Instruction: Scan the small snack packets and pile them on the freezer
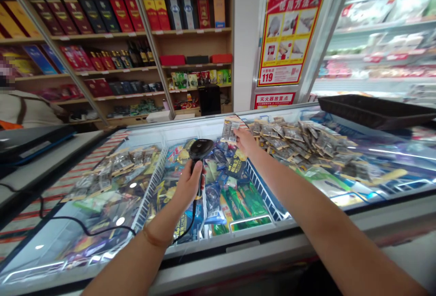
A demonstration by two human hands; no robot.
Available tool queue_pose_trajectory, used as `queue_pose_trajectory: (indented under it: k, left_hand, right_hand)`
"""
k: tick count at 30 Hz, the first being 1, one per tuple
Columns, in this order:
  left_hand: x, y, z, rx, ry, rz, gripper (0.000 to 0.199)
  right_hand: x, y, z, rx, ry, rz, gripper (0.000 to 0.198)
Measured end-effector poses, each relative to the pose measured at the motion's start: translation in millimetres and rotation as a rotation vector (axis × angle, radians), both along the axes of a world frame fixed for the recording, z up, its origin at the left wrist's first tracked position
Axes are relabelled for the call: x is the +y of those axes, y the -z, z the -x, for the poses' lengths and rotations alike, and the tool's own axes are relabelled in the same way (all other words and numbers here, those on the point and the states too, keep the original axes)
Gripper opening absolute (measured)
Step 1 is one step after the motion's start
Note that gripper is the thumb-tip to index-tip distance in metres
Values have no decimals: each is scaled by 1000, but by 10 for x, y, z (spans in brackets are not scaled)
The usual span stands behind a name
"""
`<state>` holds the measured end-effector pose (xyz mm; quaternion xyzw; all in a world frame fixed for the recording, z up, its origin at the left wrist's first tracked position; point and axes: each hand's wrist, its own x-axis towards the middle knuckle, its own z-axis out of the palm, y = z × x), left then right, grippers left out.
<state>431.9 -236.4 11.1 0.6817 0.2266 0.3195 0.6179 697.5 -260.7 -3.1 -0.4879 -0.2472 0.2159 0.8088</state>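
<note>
My left hand (189, 180) is wrapped round the handle of a black barcode scanner (200, 149), held over the middle of the chest freezer. My right hand (244, 139) pinches a small clear packet (229, 131) with dark contents and a pale strip, just beyond the scanner head. To its right, a pile of similar packets (289, 134) lies on the freezer's glass top. Another group of such packets (117, 166) lies on the glass at the left. Colourful frozen packs (235, 200) fill the wire basket below my hands.
A black tray (374, 112) rests at the freezer's far right. The scanner's black cable (85, 228) runs left across the glass. A dark flat device (37, 143) stands on the left counter, with a person (27, 105) behind it. Shelves of boxed goods (126, 14) line the back wall.
</note>
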Motion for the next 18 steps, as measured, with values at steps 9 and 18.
queue_pose_trajectory:
  k: [9, 18]
  left_hand:
    - [-32, 91, -30, 67, 61, 20, 52]
    - [-25, 106, -23, 127, 91, -3, 53]
  right_hand:
    - [262, 263, 360, 178, -125, -61, 14]
    - [230, 244, 366, 223, -175, -90, 9]
